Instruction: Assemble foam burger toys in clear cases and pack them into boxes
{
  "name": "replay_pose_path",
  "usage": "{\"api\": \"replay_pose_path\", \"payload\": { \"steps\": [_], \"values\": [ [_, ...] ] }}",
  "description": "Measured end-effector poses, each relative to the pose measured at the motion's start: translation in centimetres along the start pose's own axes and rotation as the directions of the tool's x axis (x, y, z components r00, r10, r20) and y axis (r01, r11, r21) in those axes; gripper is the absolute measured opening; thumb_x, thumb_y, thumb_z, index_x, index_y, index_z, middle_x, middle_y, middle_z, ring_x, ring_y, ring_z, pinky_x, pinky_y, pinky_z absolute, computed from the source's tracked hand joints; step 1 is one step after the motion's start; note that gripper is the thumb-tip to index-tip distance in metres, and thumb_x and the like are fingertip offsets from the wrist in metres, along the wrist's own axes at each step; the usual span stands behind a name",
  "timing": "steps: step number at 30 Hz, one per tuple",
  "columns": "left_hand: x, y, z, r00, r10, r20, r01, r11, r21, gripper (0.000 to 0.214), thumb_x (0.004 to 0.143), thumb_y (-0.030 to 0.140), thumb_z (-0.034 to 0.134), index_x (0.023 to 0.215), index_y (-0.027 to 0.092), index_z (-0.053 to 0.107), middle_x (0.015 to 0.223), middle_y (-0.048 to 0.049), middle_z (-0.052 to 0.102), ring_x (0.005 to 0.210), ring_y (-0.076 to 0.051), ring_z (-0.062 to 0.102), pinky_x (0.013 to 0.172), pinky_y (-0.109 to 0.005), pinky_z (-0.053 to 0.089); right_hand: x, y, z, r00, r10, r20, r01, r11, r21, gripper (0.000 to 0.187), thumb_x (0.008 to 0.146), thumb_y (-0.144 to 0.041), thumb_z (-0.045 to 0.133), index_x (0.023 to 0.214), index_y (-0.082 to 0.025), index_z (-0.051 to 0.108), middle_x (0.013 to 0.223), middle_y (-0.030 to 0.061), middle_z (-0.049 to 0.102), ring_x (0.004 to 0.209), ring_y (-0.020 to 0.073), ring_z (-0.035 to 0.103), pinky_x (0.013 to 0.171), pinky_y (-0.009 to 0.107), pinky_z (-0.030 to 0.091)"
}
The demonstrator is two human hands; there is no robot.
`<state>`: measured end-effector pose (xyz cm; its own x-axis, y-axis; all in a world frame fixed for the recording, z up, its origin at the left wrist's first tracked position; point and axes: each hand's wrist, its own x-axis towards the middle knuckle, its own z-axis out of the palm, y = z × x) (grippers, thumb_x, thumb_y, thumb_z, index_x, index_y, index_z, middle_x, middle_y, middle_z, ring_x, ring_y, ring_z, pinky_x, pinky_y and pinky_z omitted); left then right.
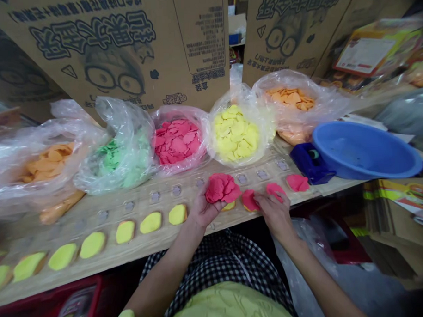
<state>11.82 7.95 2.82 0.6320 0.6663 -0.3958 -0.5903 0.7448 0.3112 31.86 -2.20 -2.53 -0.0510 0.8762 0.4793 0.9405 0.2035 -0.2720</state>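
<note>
Left hand (202,207) cupped under a stack of pink dough pieces (221,188); right hand (274,214) narrowly pinching a pink piece (275,189) on a wooden mold board (95,215). Yellow discs (93,244) in recesses to the left, a blue basin (367,148) far right, upside-down carton (124,50) print hard to read.

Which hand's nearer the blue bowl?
Right. The right hand is down and left of the bowl. The left hand, holding pink discs, is farther left, beyond the right hand.
</note>
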Motion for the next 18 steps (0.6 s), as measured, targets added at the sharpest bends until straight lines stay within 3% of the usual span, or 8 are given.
{"api": "replay_pose_path", "payload": {
  "steps": [5,11,18],
  "values": [
    [-0.5,0.3,-0.5,1.0,0.001,0.03,0.0,1.0,-0.011,0.049,0.084,0.036,0.043,0.125,0.008,0.04,0.113,-0.016,0.058,0.111,-0.026,0.05,0.091,-0.043,0.041,0.4,-0.4,-0.4,1.0,-0.018,0.01,0.018,0.998,-0.053,0.029,0.085,-0.009,0.039,0.106,-0.02,0.056,0.108,0.0042,0.062,0.093,0.0184,0.056,0.092,0.04,0.022],
    [-1.2,0.2,-0.7,1.0,-0.002,0.031,0.003,1.0,-0.027,0.049,0.084,0.04,0.041,0.12,0.007,0.045,0.108,-0.0158,0.06,0.102,-0.025,0.056,0.084,-0.039,0.047,3.9,-3.8,-1.7,0.986,0.152,-0.069,-0.144,0.984,0.107,0.021,0.088,-0.03,0.043,0.096,-0.023,0.061,0.1,0.0044,0.061,0.094,0.02,0.052,0.082,0.036,0.03],
    [-1.7,-0.1,-1.3,0.998,0.0,0.066,0.0,1.0,-0.002,0.046,0.083,0.047,0.04,0.11,0.012,0.054,0.092,-0.0113,0.066,0.074,-0.02,0.063,0.059,-0.031,0.05,9.7,-8.5,-0.2,0.995,0.007,0.1,-0.013,0.998,0.058,0.033,0.082,-0.038,0.053,0.111,-0.024,0.056,0.12,0.0099,0.05,0.106,0.0276,0.042,0.081,0.042,0.03]
  ]
}}
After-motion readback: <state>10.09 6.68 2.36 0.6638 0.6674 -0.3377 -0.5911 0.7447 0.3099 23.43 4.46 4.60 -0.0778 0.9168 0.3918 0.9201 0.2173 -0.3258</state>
